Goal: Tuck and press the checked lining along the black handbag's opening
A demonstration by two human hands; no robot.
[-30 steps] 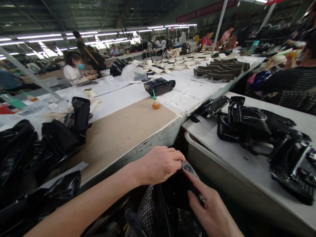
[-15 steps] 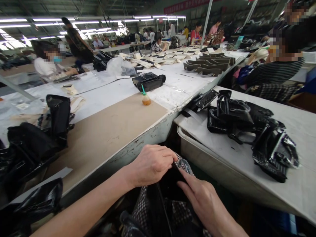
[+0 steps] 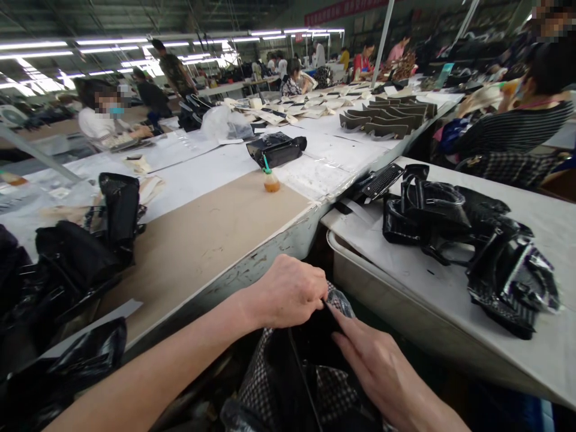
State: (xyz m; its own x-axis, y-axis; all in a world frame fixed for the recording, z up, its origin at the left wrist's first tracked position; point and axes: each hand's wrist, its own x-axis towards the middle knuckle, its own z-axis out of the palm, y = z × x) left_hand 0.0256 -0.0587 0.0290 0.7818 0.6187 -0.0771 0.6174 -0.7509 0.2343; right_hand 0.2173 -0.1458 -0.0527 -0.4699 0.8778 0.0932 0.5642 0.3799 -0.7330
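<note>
A black and checked bag (image 3: 292, 378) with its mouth spread apart sits low in front of me, below the table edge. My left hand (image 3: 290, 294) is closed at the far edge of its opening, fingertips pinching the dark rim. On the right side of that edge, my right hand (image 3: 373, 354) grips the rim between thumb and fingers, the fingers mostly hidden on the outer side. Clear plastic (image 3: 341, 302) shows against the checked outside, just beyond my right fingertips. The bag's lower part is dark and partly out of view.
A small bottle of amber liquid (image 3: 272, 182) with a green nozzle stands on the brown sheet (image 3: 211, 222). Behind it lies a black bag (image 3: 276, 150). Black plastic-wrapped bags (image 3: 432, 210) cover part of the right table; more black bags (image 3: 76, 252) are piled left. Other people work around the tables.
The view has shifted slightly, so the surroundings sit a little further right. Both hands keep their hold on the bag's rim, the left fist turned a bit more knuckles-up. A distant standing person has moved.
</note>
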